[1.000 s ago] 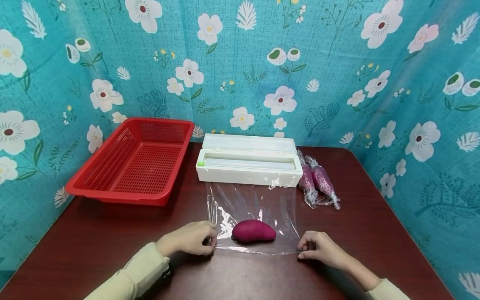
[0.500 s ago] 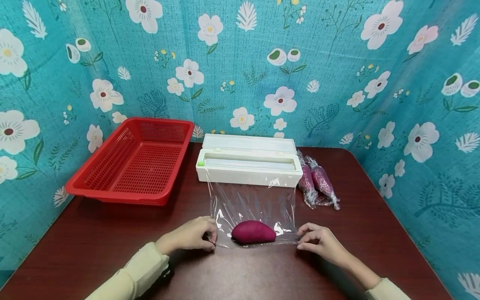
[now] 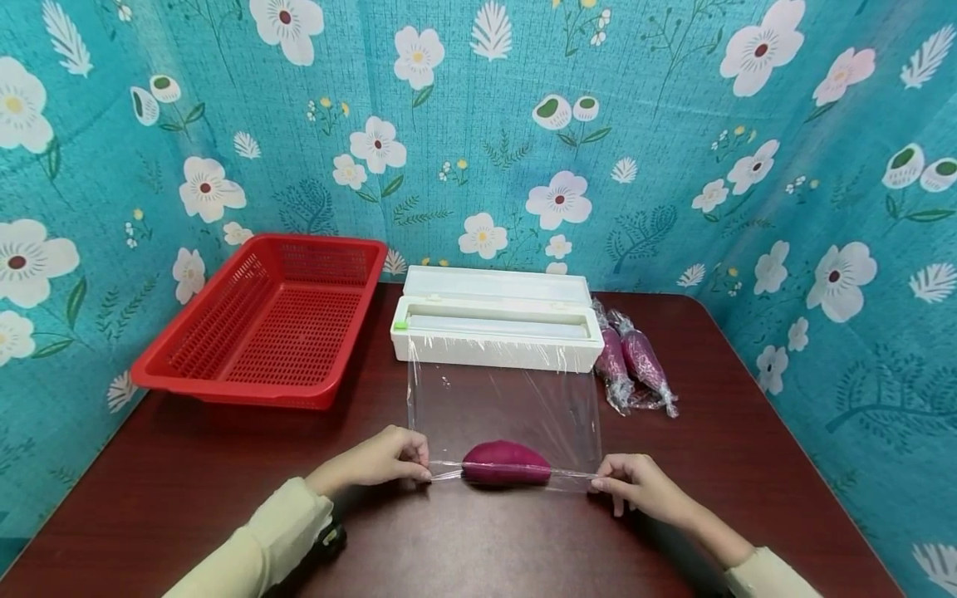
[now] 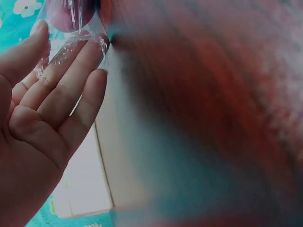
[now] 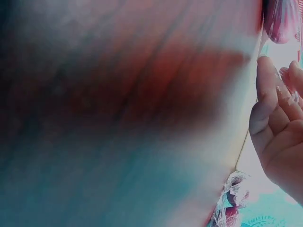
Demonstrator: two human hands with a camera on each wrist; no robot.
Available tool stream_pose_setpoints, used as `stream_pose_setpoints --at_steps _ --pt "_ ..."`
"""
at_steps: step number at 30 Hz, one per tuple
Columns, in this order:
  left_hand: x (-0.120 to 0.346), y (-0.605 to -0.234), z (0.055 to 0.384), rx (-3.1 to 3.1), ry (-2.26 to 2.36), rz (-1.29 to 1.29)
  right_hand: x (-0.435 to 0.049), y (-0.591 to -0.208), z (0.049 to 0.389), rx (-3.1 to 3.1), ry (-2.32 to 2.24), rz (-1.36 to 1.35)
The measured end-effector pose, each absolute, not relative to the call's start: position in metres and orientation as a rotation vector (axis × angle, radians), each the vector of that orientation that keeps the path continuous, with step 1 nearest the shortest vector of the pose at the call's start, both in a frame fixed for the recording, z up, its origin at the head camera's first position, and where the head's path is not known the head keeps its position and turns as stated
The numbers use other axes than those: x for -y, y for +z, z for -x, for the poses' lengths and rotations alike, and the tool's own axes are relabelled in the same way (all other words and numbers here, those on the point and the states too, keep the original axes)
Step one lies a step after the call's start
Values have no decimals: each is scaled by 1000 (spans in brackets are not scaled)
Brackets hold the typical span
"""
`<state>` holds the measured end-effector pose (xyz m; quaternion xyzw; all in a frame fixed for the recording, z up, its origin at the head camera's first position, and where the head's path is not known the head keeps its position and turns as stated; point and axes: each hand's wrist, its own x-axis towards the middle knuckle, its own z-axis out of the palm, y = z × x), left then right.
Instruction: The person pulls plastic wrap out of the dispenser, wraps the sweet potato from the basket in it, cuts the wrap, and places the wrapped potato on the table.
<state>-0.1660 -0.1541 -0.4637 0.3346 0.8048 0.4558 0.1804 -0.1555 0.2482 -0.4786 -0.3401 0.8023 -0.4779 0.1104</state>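
A purple sweet potato [image 3: 503, 453] lies on clear cling film [image 3: 516, 407], which runs toward me from an open white dispenser box [image 3: 493, 350]. The film's near edge stretches in a gathered band across the sweet potato's front. My left hand [image 3: 385, 459] pinches the film's left corner between thumb and fingers, just left of the sweet potato. On the other side, my right hand [image 3: 635, 484] pinches the right corner. In the left wrist view, crinkled film crosses the fingers of the left hand [image 4: 57, 104]. The right wrist view shows the right hand [image 5: 281, 127] partly cut off at the frame's edge.
Two film-wrapped purple sweet potatoes [image 3: 645, 359] lie right of the box. A red plastic basket [image 3: 340, 387] stands at the left back. A floral teal curtain [image 3: 478, 149] surrounds the back and sides of the dark wooden table [image 3: 463, 548].
The film's near edge has come up from flat on the table and now lies across the sweet potato's front. Both hands moved slightly away from me with it, and the film looks tauter.
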Motion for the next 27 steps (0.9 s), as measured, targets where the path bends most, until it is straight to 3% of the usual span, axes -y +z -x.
stream_pose_setpoints --at_steps 17,27 --pt "146 -461 167 -2302 1461 -504 -240 -471 165 -2348 -1308 703" --pt "138 -471 173 -2555 1344 -601 -237 -470 178 -2308 -1305 661"
